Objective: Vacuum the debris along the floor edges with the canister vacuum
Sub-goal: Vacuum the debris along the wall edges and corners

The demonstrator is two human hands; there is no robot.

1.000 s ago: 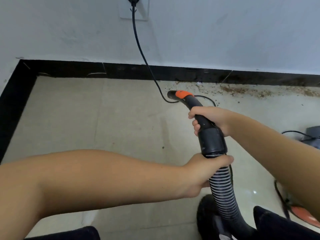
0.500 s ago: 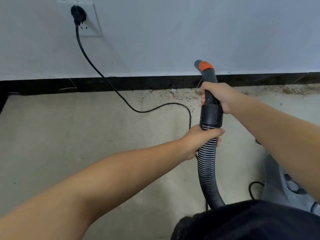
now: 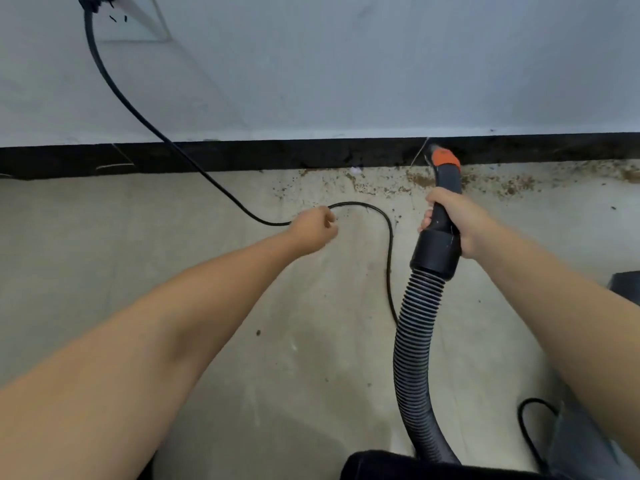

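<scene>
My right hand point(image 3: 457, 220) grips the grey handle of the vacuum hose point(image 3: 415, 341). Its orange-collared nozzle point(image 3: 445, 161) points at the black skirting point(image 3: 242, 155), just above a band of brown debris point(image 3: 391, 183) along the floor edge. My left hand point(image 3: 315, 226) reaches out over the floor and its curled fingers close round the black power cord point(image 3: 363, 207) where the cord loops on the tiles. The ribbed hose runs down to the bottom of the view, behind a dark trouser leg.
The cord rises left to a plug in a white wall socket point(image 3: 138, 26). Part of the grey canister point(image 3: 581, 441) shows at the bottom right with another cord loop point(image 3: 530, 410). More debris point(image 3: 512, 185) lies along the skirting to the right.
My left hand has let go of the hose and moved left to take the power cord. The nozzle has dropped from wall height to the skirting and debris.
</scene>
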